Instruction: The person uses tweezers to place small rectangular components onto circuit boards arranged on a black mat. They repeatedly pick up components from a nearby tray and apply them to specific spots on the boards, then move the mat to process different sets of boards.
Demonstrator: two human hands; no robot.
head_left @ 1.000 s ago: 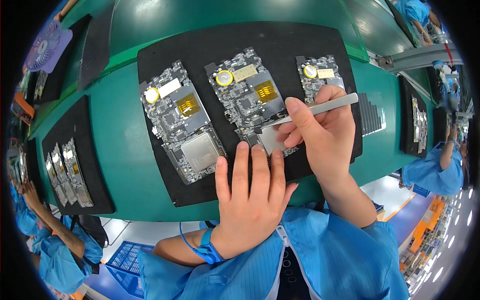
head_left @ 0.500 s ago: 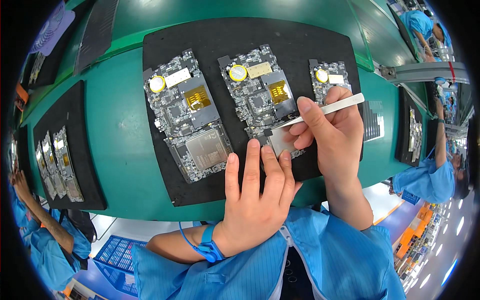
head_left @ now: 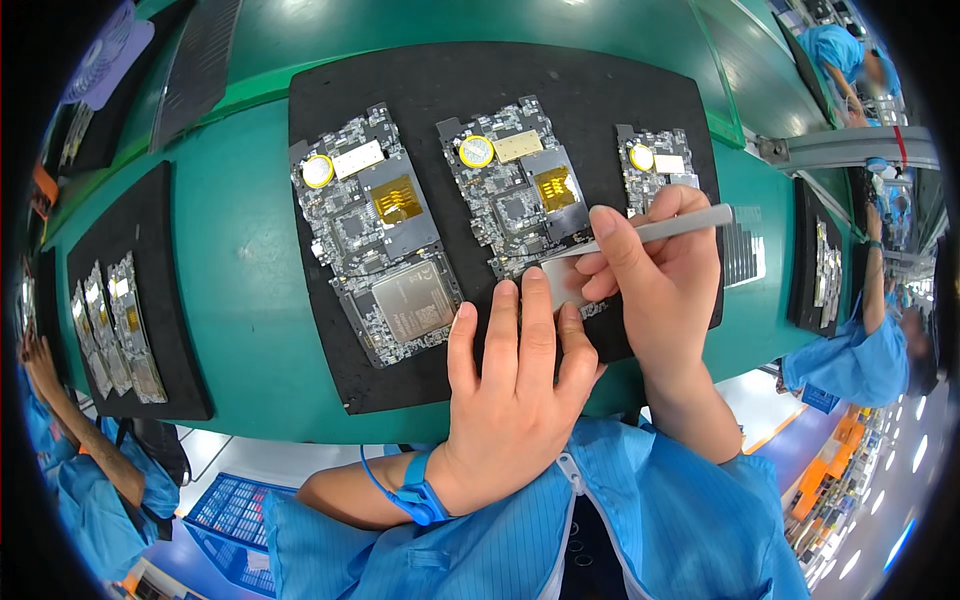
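Note:
A circuit board (head_left: pixel 508 203) with a round coin cell and an amber patch lies in the middle of the black mat (head_left: pixel 430 80). My right hand (head_left: pixel 665 285) pinches metal tweezers (head_left: pixel 690 222). Their tips reach the board's surface just above its silver metal cover (head_left: pixel 563 282). My left hand (head_left: pixel 515 385) lies with fingers outstretched, its fingertips on the lower end of the same board and partly hiding it. To the left is a similar circuit board (head_left: pixel 352 225), wholly visible. At the right, another board (head_left: pixel 655 150) is partly covered by my right hand.
A black pad (head_left: pixel 150 240) with several boards lies on the green table (head_left: pixel 245 330) at the left. Another pad with boards (head_left: pixel 828 265) is at the far right. Co-workers in blue work at both sides. A blue basket (head_left: pixel 235 515) stands below the table.
My left middle finger has moved up to the tweezer tips, onto the board. The tweezers' back end has dropped slightly, and my right hand has shifted a little left.

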